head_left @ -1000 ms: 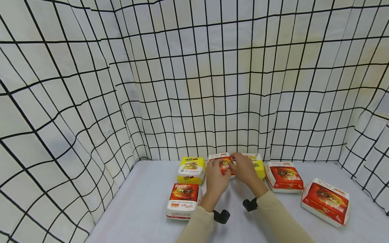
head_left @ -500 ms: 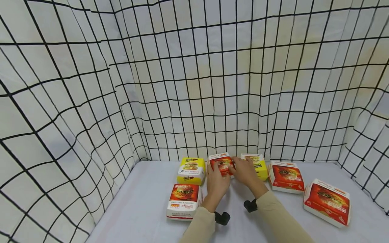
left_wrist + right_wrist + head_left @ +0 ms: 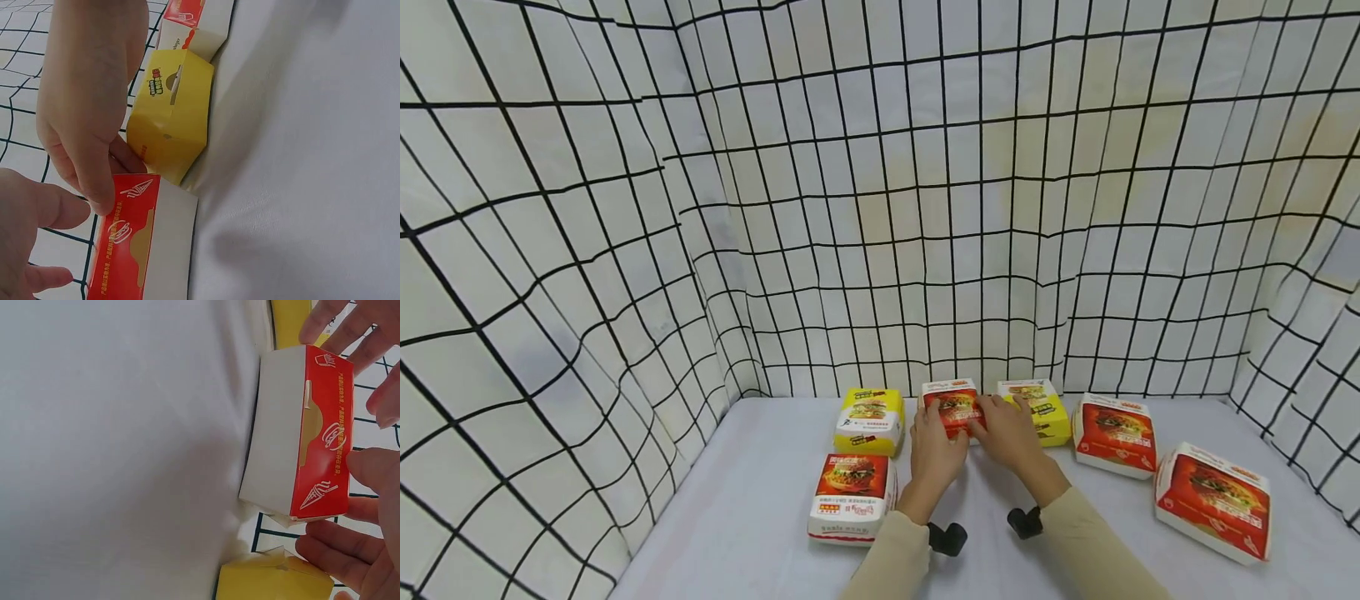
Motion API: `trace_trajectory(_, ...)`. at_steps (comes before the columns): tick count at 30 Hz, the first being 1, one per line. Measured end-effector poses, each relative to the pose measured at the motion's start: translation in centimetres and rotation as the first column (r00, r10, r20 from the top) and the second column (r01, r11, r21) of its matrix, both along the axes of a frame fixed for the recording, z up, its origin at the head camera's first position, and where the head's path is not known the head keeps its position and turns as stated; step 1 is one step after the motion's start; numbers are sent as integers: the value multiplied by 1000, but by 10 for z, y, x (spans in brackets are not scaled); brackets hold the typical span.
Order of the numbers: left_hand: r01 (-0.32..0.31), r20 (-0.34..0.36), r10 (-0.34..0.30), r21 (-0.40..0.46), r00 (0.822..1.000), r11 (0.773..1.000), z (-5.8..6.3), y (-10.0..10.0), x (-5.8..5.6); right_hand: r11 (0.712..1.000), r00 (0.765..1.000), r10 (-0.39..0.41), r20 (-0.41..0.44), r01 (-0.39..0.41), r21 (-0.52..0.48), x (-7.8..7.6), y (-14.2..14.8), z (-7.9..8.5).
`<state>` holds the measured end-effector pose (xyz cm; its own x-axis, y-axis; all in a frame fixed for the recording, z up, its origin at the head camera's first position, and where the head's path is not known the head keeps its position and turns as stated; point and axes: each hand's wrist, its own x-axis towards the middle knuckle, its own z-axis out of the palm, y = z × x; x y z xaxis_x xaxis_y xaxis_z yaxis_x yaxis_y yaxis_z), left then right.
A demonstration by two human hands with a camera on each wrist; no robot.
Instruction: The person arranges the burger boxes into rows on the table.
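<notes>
A red and white cardboard burger box (image 3: pixel 957 406) sits in the middle of the back row in the head view. My left hand (image 3: pixel 934 454) lies along its left side with extended fingers; the left thumb stands apart from it in the right wrist view. At the opposite end, my right hand (image 3: pixel 1013 433) holds the box's corner, thumb (image 3: pixel 374 467) on the red front and fingers (image 3: pixel 340 550) around the end. Just right of it is a yellow burger box (image 3: pixel 1047 417), partly behind the right fingers. Another yellow burger box (image 3: pixel 868 422) stands to the left, apart from the held one.
Nearer the front left lies a red and white burger box (image 3: pixel 852 498). Two more red boxes, one in the row (image 3: pixel 1116 435) and one closer (image 3: pixel 1216 504), stand on the right. A white wall with black netting (image 3: pixel 880 250) rises behind the white-covered table (image 3: pixel 737 517).
The middle red box has slid slightly right, widening the gap to the left yellow box. The yellow and red boxes on the right have shifted right too. Both hands stay at the middle box.
</notes>
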<state>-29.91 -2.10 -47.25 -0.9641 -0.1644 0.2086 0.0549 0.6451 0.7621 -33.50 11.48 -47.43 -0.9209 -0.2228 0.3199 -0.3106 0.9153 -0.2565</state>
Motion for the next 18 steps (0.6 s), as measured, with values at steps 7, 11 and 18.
trace_trajectory(7, 19, -19, -19, 3, 1000, 1000, -1, 0, 4, 1000, 999, -11, -39, 11, -5, 11, 3, -2)
trace_trajectory(11, 5, -6, -5, -2, 1000, 1000, -1, 3, 6, 1000, 999, -16, -33, 16, -15, 15, 3, -3)
trace_trajectory(18, -23, -26, 23, -9, 999, 1000, -1, 5, 12, 999, 998, -32, -49, 30, -40, 23, 2, -4)
